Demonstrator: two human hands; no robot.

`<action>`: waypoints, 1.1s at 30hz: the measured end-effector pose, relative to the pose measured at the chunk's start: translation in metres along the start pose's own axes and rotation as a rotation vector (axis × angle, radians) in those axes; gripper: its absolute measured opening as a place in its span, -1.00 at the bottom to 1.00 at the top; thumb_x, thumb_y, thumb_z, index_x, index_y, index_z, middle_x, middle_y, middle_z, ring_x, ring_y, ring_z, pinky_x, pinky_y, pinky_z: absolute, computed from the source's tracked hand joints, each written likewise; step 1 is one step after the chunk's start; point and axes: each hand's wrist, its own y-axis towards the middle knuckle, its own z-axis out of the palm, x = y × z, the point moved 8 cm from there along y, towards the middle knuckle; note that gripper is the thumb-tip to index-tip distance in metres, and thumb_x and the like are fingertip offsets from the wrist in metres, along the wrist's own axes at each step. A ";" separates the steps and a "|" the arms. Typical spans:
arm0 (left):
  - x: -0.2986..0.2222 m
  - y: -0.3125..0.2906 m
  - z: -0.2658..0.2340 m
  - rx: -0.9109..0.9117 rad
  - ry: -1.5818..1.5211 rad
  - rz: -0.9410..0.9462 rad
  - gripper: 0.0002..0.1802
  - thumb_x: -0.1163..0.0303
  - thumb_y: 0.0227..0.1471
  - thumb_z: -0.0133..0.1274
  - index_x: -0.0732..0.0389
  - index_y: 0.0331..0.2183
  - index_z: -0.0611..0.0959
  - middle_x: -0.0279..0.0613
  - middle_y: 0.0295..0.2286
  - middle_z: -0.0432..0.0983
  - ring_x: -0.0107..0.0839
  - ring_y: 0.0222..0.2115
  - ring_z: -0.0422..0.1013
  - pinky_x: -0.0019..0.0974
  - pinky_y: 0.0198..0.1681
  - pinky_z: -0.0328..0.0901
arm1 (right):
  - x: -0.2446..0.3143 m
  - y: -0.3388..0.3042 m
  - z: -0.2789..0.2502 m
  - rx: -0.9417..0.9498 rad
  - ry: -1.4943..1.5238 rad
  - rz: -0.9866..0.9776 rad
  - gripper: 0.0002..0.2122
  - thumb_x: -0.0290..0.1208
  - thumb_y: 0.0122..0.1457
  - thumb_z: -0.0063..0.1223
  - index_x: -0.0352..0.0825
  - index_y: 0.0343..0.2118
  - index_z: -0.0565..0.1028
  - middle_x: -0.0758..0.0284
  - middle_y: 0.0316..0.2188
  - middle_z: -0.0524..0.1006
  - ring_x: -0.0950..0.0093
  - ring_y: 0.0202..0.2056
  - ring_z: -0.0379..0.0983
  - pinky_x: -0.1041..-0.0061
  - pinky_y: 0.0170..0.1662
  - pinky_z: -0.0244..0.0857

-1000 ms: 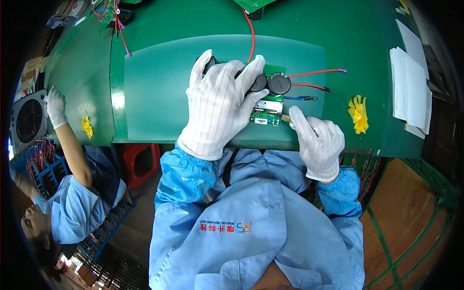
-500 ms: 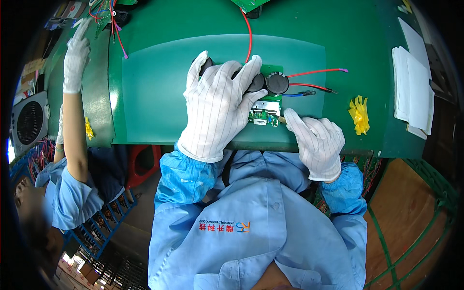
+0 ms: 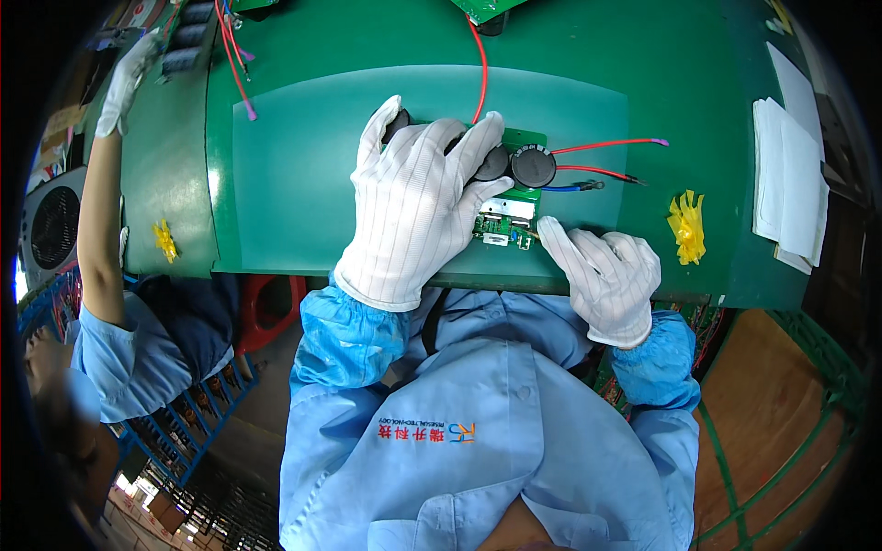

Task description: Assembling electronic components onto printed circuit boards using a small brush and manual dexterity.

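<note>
My left hand [image 3: 409, 207] is spread wide over the circuit board [image 3: 522, 196], which lies on the counter [image 3: 588, 37] in front of me. My right hand [image 3: 608, 275] curls narrow beside its near right corner; what it pinches, I can't tell. I judge the board stiff, light, with fragile small parts, so best held by its edges. Two black cylinders [image 3: 533, 166] show plainly, others partly covered; two red wires [image 3: 606, 146] and one blue wire [image 3: 565, 188] stick out rightward. Two yellow bundles [image 3: 686, 228] lie farther off.
</note>
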 end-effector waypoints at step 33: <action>0.000 -0.005 -0.003 -0.033 -0.016 0.019 -0.43 0.10 0.02 0.26 -0.02 0.09 0.67 -0.23 -0.25 0.59 -0.20 -0.22 0.53 0.13 0.27 0.18 | -0.004 0.007 0.003 0.073 0.043 0.000 -0.50 -0.44 -0.07 0.13 -0.01 0.02 0.69 0.55 -0.32 0.43 0.53 -0.40 0.29 0.46 -0.38 0.15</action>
